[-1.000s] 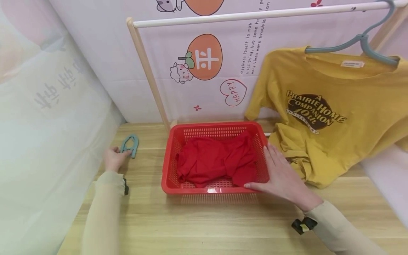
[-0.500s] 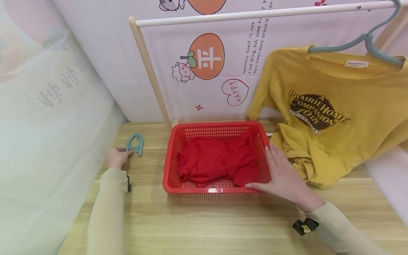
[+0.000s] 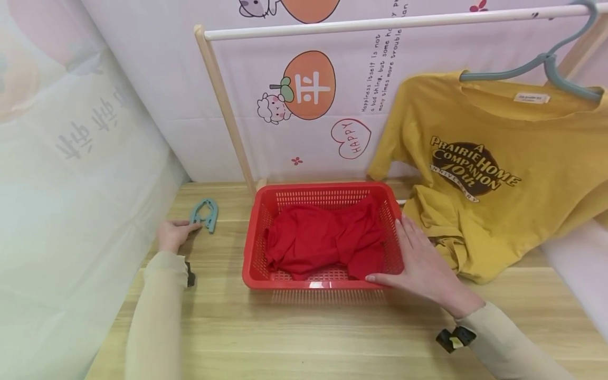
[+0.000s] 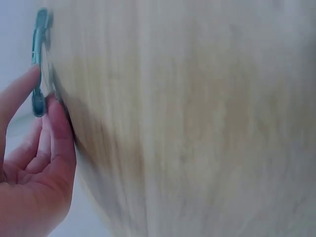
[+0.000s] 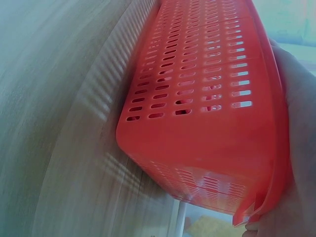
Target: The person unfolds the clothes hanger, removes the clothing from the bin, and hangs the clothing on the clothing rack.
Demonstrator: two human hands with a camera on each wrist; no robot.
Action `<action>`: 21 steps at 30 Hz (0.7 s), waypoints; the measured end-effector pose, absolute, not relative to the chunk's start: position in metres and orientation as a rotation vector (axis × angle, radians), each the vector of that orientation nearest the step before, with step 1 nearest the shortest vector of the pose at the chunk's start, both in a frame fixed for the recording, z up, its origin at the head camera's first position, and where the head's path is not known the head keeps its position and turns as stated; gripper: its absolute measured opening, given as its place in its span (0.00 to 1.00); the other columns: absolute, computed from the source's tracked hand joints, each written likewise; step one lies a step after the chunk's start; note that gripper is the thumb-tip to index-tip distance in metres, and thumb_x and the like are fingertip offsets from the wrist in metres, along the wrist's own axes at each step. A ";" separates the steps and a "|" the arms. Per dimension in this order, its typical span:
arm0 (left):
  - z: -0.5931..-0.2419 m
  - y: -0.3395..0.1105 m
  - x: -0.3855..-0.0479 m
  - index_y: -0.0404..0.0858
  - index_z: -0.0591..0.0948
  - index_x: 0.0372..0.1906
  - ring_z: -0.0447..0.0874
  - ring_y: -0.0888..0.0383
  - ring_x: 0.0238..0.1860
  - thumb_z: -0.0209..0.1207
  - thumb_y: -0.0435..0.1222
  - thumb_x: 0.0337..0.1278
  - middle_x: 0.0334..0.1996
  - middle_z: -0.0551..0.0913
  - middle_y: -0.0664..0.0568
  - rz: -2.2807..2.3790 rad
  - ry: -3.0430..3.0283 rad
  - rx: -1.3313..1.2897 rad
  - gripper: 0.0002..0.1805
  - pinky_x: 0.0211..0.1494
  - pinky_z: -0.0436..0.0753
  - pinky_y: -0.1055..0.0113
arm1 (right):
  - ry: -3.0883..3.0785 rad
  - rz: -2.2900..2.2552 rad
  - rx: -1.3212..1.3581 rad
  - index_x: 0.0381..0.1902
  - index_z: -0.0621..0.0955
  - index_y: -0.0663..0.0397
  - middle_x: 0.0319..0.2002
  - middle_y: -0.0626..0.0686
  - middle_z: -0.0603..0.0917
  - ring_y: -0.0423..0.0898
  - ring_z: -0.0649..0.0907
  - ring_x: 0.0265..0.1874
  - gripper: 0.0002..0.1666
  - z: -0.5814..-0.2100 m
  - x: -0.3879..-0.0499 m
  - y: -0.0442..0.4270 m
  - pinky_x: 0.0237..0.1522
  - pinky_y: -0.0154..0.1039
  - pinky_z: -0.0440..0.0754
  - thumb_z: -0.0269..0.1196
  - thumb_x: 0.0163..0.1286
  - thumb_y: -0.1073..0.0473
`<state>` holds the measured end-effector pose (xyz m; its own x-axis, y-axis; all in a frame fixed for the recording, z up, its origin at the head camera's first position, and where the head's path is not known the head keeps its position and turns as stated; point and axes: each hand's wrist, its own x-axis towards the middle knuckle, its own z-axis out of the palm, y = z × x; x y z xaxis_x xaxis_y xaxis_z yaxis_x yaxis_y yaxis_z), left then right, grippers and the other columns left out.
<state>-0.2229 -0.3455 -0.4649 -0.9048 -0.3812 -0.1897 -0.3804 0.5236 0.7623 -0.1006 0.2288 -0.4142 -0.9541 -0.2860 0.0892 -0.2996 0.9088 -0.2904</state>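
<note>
My left hand (image 3: 173, 235) is at the far left of the wooden table and pinches the near end of a small light-blue folding hanger (image 3: 214, 221). In the left wrist view, the thumb and a finger meet the hanger (image 4: 41, 20) close to the tabletop. My right hand (image 3: 425, 269) rests on the near right corner of a red plastic basket (image 3: 294, 284). Its thumb lies on the front rim, and its fingers extend along the right side. Inside the basket is a crumpled red garment (image 3: 318, 237). The right wrist view shows the basket's slotted wall (image 5: 197, 133) from outside.
A rack with a white rail (image 3: 332, 26) and wooden posts (image 3: 223, 105) stands behind the basket. On its right hangs a yellow T-shirt (image 3: 427, 121) on a blue hanger (image 3: 556, 60), its lower part bunched on the table (image 3: 285, 338). A pale sheet (image 3: 95, 200) borders the left side.
The folding hanger has moved slightly to the right with my left hand, mostly in the first half second. My right hand and the basket have stayed in place.
</note>
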 end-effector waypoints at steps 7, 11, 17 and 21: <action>-0.465 -0.347 -0.225 0.26 0.79 0.58 0.87 0.66 0.32 0.71 0.38 0.62 0.38 0.89 0.51 -1.833 -2.457 0.767 0.26 0.46 0.84 0.72 | -3.030 0.463 0.464 0.80 0.48 0.68 0.80 0.67 0.45 0.63 0.47 0.78 0.81 -0.414 -0.101 0.229 0.73 0.62 0.53 0.58 0.51 0.12; -0.462 -0.345 -0.226 0.28 0.81 0.55 0.88 0.65 0.33 0.68 0.35 0.65 0.29 0.88 0.58 -2.044 -2.304 0.815 0.19 0.48 0.84 0.71 | -3.031 0.460 0.464 0.80 0.47 0.68 0.80 0.67 0.45 0.63 0.47 0.78 0.81 -0.415 -0.101 0.229 0.73 0.62 0.54 0.58 0.51 0.12; -0.450 -0.341 -0.226 0.28 0.77 0.61 0.86 0.65 0.35 0.66 0.40 0.68 0.31 0.87 0.60 -2.071 -2.321 0.814 0.25 0.51 0.83 0.71 | -3.033 0.465 0.467 0.80 0.47 0.69 0.80 0.67 0.45 0.63 0.46 0.78 0.81 -0.414 -0.101 0.229 0.74 0.62 0.53 0.58 0.52 0.12; -0.438 -0.337 -0.228 0.33 0.82 0.55 0.85 0.66 0.35 0.66 0.40 0.68 0.29 0.86 0.62 -2.079 -2.284 0.749 0.18 0.57 0.81 0.68 | -3.033 0.463 0.467 0.80 0.47 0.68 0.80 0.67 0.45 0.63 0.46 0.78 0.81 -0.413 -0.100 0.229 0.73 0.62 0.54 0.58 0.51 0.12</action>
<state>-0.2277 -0.3367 -0.4381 -0.8883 -0.3145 -0.3346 -0.3626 0.0332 0.9314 -0.1003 0.2289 -0.4134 -0.9539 -0.2885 0.0824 -0.2999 0.9101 -0.2860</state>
